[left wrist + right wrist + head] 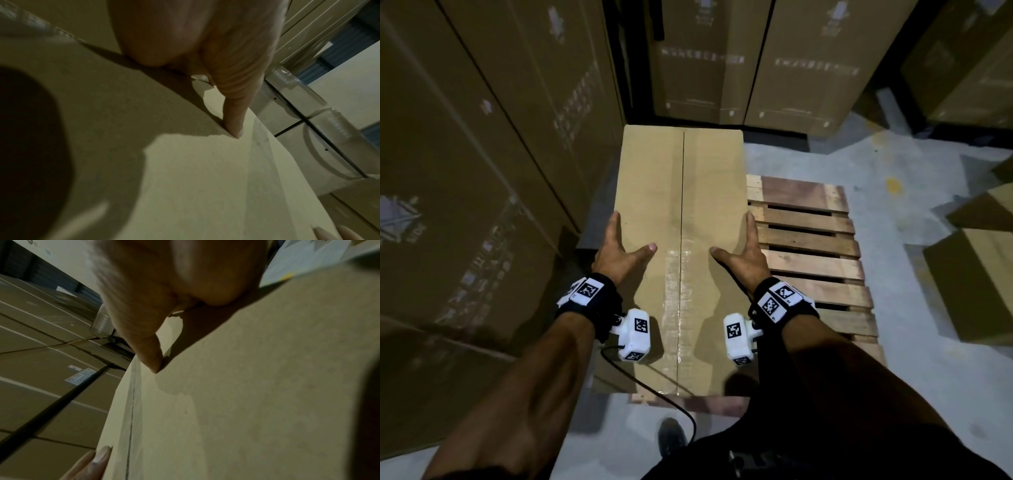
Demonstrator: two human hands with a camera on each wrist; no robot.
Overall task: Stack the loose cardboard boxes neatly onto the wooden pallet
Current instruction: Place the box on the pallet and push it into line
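A long brown cardboard box [681, 205] with a taped centre seam lies lengthwise on the left part of the wooden pallet [811, 240]. My left hand [626, 240] is at its left edge and my right hand [738, 241] at its right edge. Each thumb is spread flat on the top and each forefinger runs straight along the edge; the other fingers are hidden down the sides. In the left wrist view the thumb [232, 113] presses the box top [185, 178]. The right wrist view shows the same, thumb [148, 345] on cardboard [246, 402].
Tall stacks of large printed cartons stand close on the left [465, 171] and behind [756, 68]. Loose cardboard boxes [979, 274] sit on the grey concrete floor [911, 342] at the right. The pallet's right slats are bare. My shoe [671, 435] is at the pallet's near end.
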